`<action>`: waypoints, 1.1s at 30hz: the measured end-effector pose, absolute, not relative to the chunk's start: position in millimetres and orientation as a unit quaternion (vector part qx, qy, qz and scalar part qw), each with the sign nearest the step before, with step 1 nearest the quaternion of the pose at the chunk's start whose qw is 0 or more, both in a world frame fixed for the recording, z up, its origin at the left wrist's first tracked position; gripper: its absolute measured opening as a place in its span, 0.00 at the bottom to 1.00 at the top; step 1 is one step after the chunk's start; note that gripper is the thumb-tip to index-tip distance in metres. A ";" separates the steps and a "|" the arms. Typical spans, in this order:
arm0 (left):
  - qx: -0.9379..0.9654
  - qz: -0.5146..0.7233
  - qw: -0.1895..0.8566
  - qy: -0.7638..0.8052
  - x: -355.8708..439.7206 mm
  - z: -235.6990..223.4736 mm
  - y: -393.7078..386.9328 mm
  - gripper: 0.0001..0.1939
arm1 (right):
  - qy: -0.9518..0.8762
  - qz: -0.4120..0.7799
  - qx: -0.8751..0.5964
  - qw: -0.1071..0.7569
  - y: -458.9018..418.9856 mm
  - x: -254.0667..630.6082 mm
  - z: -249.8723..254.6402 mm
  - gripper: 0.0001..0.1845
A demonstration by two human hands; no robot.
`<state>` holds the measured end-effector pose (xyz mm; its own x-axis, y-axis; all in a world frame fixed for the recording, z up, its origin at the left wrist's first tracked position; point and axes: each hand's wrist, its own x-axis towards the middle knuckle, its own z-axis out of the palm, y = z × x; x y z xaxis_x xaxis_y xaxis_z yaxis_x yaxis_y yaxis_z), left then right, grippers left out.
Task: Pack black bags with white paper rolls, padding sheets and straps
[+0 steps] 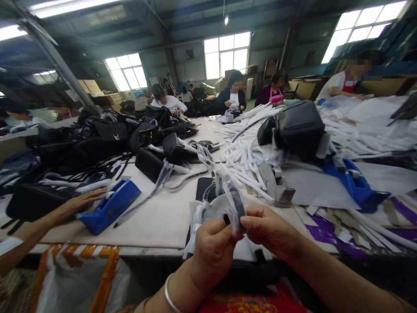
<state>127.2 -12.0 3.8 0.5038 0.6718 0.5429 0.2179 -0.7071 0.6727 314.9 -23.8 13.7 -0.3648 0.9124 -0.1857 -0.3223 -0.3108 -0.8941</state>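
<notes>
Just past the table's front edge, my left hand is closed on a black bag strap wrapped in clear plastic. The fingers of my right hand pinch the same strap from the other side, close to my left thumb. The strap loops up over a black handbag, part of which lies on the table behind my hands. White wrapping bunches beside my left hand. My hands cover much of the bag, and its lower part is in shadow.
Blue tape dispensers stand to the left and right. A co-worker's hand reaches in beside the left one. Black bags are heaped at the back left; white tubes pile at the right. An orange-edged sack hangs below the table.
</notes>
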 end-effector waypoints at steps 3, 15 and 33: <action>0.809 0.419 0.311 0.272 124.7 3.2 -11.2 0.08 | -0.395 0.703 -0.387 0.448 -23.2 308.1 16.4 0.20; 0.333 0.360 0.799 0.348 132.0 5.3 -0.2 0.18 | -0.824 0.164 -0.383 0.384 -27.9 311.3 0.5 0.12; 0.443 0.339 0.746 0.365 126.7 6.1 6.9 0.21 | -0.657 0.384 -0.487 0.429 -20.8 300.3 0.2 0.16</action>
